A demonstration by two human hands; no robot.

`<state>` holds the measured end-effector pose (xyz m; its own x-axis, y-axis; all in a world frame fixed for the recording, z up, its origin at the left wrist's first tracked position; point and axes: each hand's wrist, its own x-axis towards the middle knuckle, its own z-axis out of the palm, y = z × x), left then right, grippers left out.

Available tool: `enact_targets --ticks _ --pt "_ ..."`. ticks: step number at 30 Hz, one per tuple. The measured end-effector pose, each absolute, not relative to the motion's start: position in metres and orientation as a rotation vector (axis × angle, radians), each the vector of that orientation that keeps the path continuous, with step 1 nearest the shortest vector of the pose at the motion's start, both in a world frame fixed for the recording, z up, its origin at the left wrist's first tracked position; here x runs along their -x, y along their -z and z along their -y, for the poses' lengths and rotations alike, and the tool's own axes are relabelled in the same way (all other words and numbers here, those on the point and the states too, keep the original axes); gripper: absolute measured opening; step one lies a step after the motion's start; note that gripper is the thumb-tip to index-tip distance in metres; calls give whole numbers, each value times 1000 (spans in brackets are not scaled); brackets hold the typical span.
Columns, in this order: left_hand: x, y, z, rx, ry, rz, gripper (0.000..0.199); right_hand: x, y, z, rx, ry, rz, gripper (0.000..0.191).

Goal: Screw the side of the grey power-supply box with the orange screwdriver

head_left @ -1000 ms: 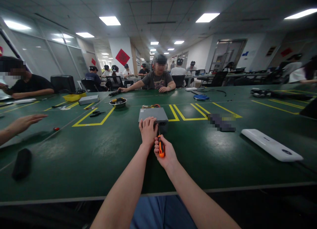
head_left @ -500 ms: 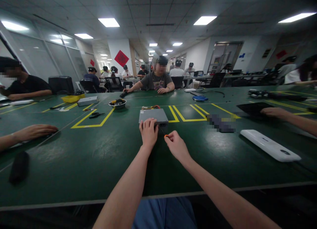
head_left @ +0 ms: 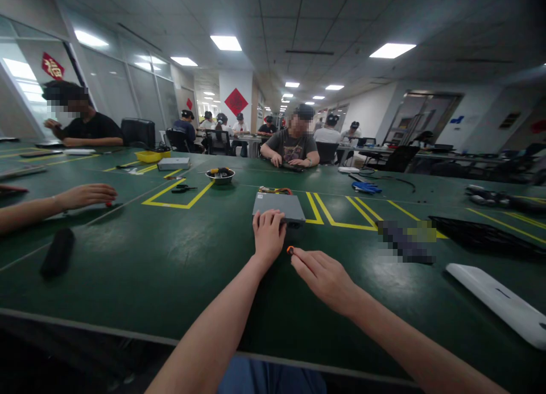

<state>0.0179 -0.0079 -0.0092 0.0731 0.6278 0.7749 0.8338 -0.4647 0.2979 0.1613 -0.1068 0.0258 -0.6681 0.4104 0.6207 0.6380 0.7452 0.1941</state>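
Note:
On the green table point(head_left: 179, 280) lies a grey metal box point(head_left: 279, 204) with colored wires at its far side and a dark socket on its near side. My left hand point(head_left: 269, 232) rests on the box's near left part, fingers bent over its top and holding it down. Just right of and nearer than the box, my right hand point(head_left: 322, 272) pinches a small screwdriver by its orange end point(head_left: 290, 250). The screwdriver's shaft is too faint to make out, and there is a gap between the orange end and the box.
Behind stand a metal bowl point(head_left: 220, 177) with tools, a yellow tray point(head_left: 152, 156) and another grey box point(head_left: 173, 164). A white device point(head_left: 497, 303) lies right, a black cylindrical object point(head_left: 58, 253) left. Another person's hand point(head_left: 87, 195) is at left; a person point(head_left: 293, 141) sits opposite.
The view has swung left. My right hand has drawn back from the box with the orange-ended screwdriver. The hand at right has left the view; the person opposite has brought both hands together.

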Motion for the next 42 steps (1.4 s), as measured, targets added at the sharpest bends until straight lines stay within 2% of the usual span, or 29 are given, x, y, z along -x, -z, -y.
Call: enact_targets --ticks 9,16,21,27,34,42 --pt "-14 5 7 2163 1277 1481 22 -199 -11 85 508 533 2489 23" --pt "-12 3 4 2181 1260 1470 21 -194 -9 88 484 582 2517 22" --pt "-12 2 5 2176 1248 1484 20 -194 -10 86 625 461 2573 23" --pt "-11 0 6 2190 1226 1477 21 -192 -9 83 549 497 2485 21" --pt "-11 0 7 2191 1224 1489 23 -185 -11 87 406 955 2358 15" --pt "-11 1 7 2189 1246 1455 22 -181 -7 91 474 797 2416 20"
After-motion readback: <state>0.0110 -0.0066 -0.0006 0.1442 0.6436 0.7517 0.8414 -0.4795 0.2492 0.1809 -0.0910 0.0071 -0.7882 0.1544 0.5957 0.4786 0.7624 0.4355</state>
